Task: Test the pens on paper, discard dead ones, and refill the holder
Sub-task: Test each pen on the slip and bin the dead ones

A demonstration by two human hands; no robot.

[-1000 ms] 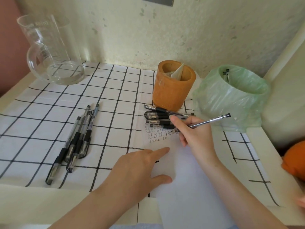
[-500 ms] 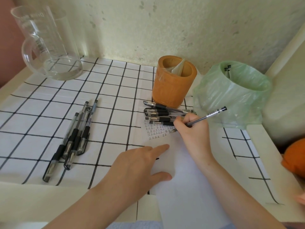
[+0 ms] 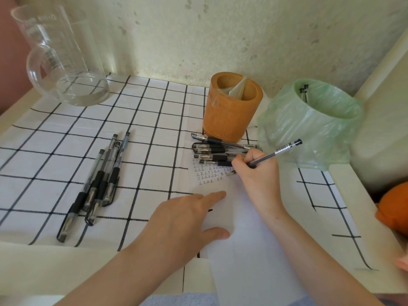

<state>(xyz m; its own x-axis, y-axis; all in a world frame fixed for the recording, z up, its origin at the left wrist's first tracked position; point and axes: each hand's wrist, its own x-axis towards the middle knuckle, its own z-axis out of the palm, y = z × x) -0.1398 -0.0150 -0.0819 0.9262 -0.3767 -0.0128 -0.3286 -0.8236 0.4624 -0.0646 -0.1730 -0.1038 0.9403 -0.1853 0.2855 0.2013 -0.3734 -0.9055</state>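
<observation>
Far left, at the back of the table, stands a tall glass beaker (image 3: 66, 62) with a handle, on the corner of a white cloth (image 3: 55, 151) checked with black lines. In front of it a small bunch of pens (image 3: 97, 186) lies on the cloth, packed side by side, black grips toward the near edge. Next comes the left hand (image 3: 181, 219), palm down with fingers straight and relaxed, forefinger and thumb spread, pressing on the edge of a white sheet of paper (image 3: 242, 261) that runs from the near edge up toward the holder. The top of the sheet carries rows of small written marks (image 3: 209, 174). Just beyond them a second lot of capped pens (image 3: 212, 151) lies stacked crosswise, right at the foot of the orange holder (image 3: 229, 111), which stands upright with something pale and folded inside it. The right hand (image 3: 256, 173) has its fingers curled around a pen (image 3: 276, 152) in a writing grip, tip down on the paper beside the marks, its back end tilted up and to the right. Behind that is a bin lined with a green bag (image 3: 309, 124), and the ends of a couple of discarded pens (image 3: 304, 93) poke up inside its rim. At the right edge, part of an orange object (image 3: 395, 208) shows; what it is I cannot tell
</observation>
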